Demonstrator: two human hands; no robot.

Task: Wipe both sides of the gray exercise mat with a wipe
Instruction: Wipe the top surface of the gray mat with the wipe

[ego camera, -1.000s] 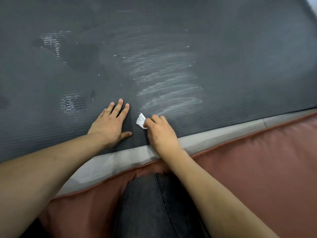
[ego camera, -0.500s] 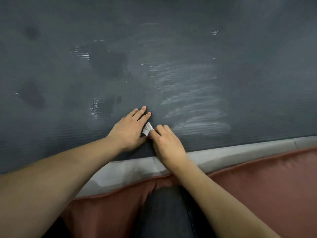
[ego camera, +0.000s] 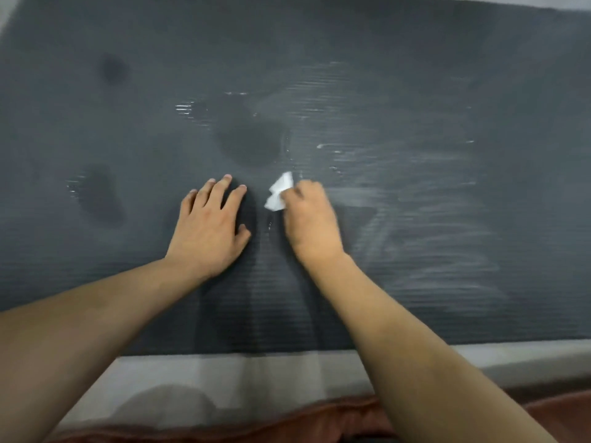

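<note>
Head view, wipe mostly hidden under right hand, mat ends cropped

Dim, flat indoor light, low contrast. The mat reads dark gray. Wet streaks right of centre catch pale glare, with small glints upper left. Soft shadows lie right of the left hand and right hand and under both forearms. Motion blur smears the right hand and wipe, which is nearly blown out. Whole frame is soft, and wide-angle distortion bends the mat's far edge.
</note>
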